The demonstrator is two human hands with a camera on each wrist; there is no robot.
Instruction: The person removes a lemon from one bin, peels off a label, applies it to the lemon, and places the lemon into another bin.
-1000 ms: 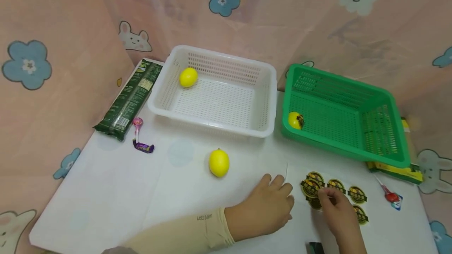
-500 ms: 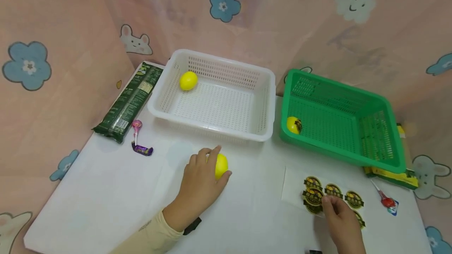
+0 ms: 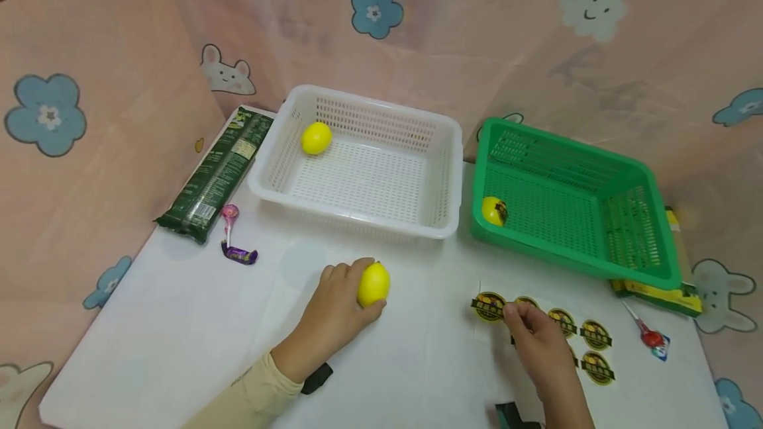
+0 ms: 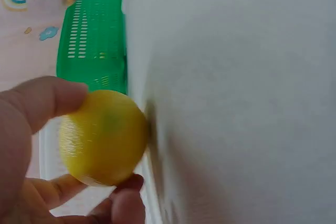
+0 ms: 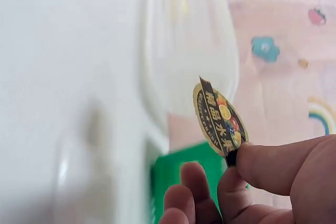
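Note:
My left hand [image 3: 341,306] grips a yellow lemon [image 3: 373,283] on the white table; in the left wrist view the thumb and fingers curl round the lemon [image 4: 102,136]. My right hand [image 3: 530,330] pinches a round gold-and-black sticker [image 3: 489,306] by its edge, lifted off the sheet of stickers [image 3: 587,343]. The right wrist view shows the sticker [image 5: 218,115] held between thumb and finger. A second lemon [image 3: 316,138] lies in the white basket [image 3: 357,217]. A lemon bearing a sticker [image 3: 494,210] lies in the green basket [image 3: 572,253].
A dark green packet [image 3: 217,174] lies at the table's left, with a pink lollipop [image 3: 229,217] and a purple wrapped candy [image 3: 241,255] beside it. A red lollipop [image 3: 646,335] and a yellow-green packet [image 3: 656,293] lie at the right. Pink patterned cloth surrounds the table.
My left hand moved from beside the sticker sheet to the loose lemon and took hold of it. My right hand peeled a sticker off the sheet and carried it left.

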